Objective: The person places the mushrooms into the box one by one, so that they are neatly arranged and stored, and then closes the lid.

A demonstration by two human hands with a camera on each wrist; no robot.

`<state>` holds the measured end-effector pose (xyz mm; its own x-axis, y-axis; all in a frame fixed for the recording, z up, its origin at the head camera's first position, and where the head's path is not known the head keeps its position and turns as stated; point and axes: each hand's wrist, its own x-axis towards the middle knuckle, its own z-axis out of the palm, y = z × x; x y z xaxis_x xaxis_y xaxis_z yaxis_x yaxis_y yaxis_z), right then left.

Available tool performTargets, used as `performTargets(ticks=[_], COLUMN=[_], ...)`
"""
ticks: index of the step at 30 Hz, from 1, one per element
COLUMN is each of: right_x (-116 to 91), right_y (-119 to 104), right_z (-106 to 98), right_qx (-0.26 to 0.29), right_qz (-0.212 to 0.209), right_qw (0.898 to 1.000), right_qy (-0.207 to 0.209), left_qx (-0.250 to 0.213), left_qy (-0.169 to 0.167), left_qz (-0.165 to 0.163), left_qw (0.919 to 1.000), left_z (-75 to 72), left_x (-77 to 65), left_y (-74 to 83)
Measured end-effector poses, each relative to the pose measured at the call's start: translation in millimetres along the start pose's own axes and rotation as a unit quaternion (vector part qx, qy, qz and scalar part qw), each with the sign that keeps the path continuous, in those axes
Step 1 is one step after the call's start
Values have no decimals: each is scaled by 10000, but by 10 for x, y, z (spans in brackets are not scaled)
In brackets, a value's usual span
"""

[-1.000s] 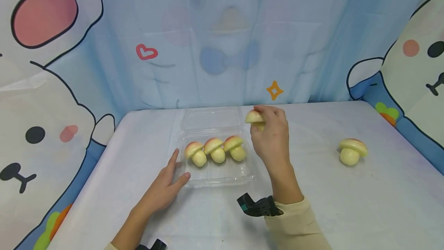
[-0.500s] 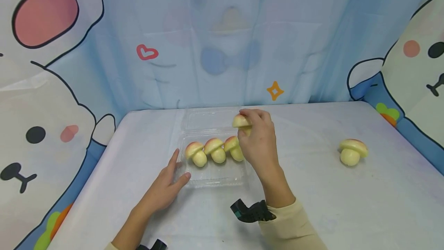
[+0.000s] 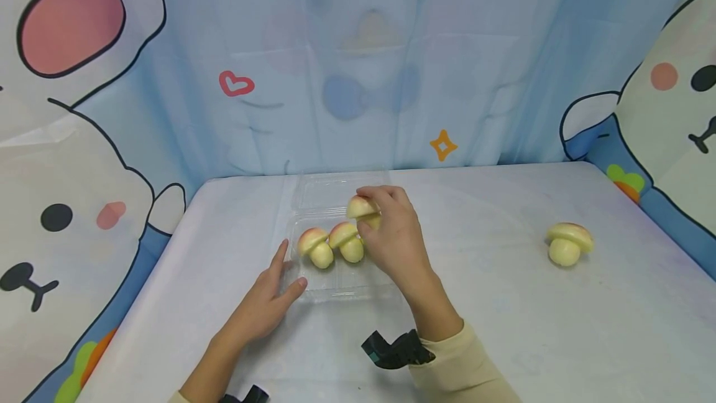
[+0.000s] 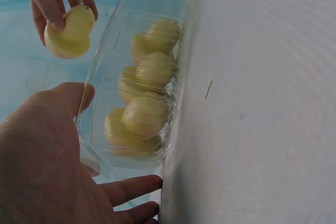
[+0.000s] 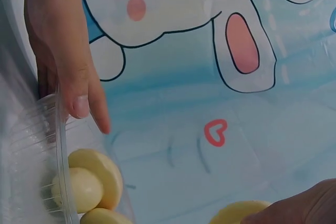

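Leftward since the earlier frames, the right hand (image 3: 394, 235) has travelled, bringing a mushroom-shaped piece (image 3: 362, 207) from beyond the right edge of the clear plastic box (image 3: 347, 288) to above its far part, near the hinge. Its grip is closed on that piece, thumb on one side and fingers on the other, and from the left wrist view I see it raised above the box rim, apart from the pieces inside. Left hand (image 3: 267, 303) stays where it was, fingers and thumb spread and fairly straight, touching the left end of the box; its grip is around nothing.

Inside the box sit three more pieces in a row: the left piece (image 3: 315, 247), the middle piece (image 3: 347, 242) and the right piece (image 4: 164, 34), the last hidden from the head view behind the right hand. All are pale yellow, and those I see from the head view have reddish caps. The clear lid (image 3: 324, 194) lies folded back on the far side. Well apart to the right, a loose piece (image 3: 567, 245) rests on the white-covered surface (image 3: 503, 341), before a blue printed curtain (image 3: 475, 67)
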<state>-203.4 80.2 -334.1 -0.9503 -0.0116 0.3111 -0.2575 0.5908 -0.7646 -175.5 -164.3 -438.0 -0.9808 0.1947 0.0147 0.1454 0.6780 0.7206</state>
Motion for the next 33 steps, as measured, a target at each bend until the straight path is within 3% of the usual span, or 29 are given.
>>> performTargets(ticks=[16,25,33], right_x=[-60,-66,-75], right_y=[-39,3,58], right_z=[139,236,338], right_qx=[-313,-477,-649], right_qz=[-463,-879,-862], right_qw=[9947,9861,9824], right_qy=[-868,-1329,-1527], left_qx=[-29,-1,-61], left_qy=[-19,-28,-26], left_qz=[-12,-26,16], left_qw=[10000,10000,10000], left_z=[-7,-5,-13], left_x=[0,3,1], left_y=[-4,-1,1])
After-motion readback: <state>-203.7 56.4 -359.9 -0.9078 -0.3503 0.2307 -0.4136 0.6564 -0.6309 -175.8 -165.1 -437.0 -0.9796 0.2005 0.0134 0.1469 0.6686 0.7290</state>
